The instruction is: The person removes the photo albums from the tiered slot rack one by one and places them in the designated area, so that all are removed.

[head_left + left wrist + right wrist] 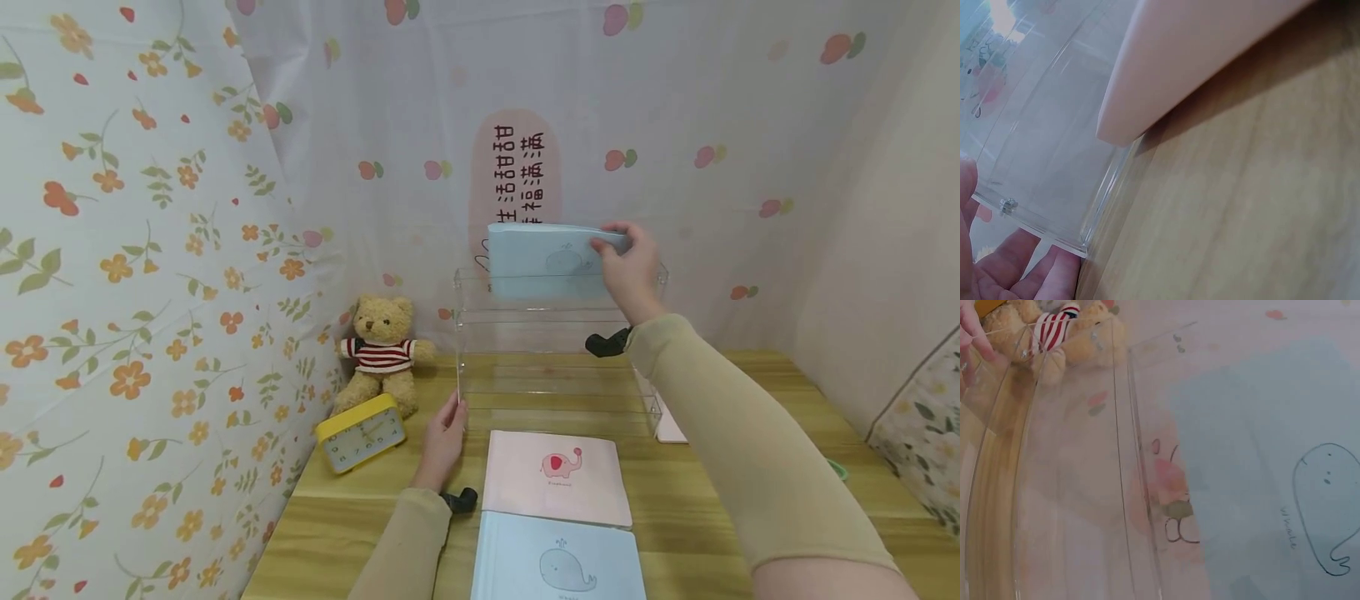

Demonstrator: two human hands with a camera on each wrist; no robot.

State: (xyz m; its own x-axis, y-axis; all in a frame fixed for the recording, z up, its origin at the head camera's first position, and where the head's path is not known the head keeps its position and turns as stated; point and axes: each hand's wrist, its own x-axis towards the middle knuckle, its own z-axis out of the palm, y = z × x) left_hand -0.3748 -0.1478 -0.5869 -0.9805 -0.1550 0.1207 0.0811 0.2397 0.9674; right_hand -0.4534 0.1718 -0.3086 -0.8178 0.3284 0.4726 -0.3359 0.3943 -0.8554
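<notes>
My right hand (630, 271) pinches the upper right corner of a pale blue notebook (532, 254) with a whale drawing. The notebook stands upright at the top tier of a clear acrylic rack (460, 333), its lower part seen through the front panel. In the right wrist view the whale notebook (1254, 487) fills the right side, and the holding fingers are out of frame. Low at the rack's left side, my left hand (444, 442) grips the side panel. The left wrist view shows its fingers (1013, 256) behind the panel edge and the thumb in front.
Before the rack lie a pink elephant notebook (517, 475) and, nearer, another blue whale notebook (510, 558). A teddy bear (385, 358) and a yellow alarm clock (363, 437) stand left. Part of a pink item (670, 429) shows beside the right sleeve. A patterned curtain (390, 100) hangs behind.
</notes>
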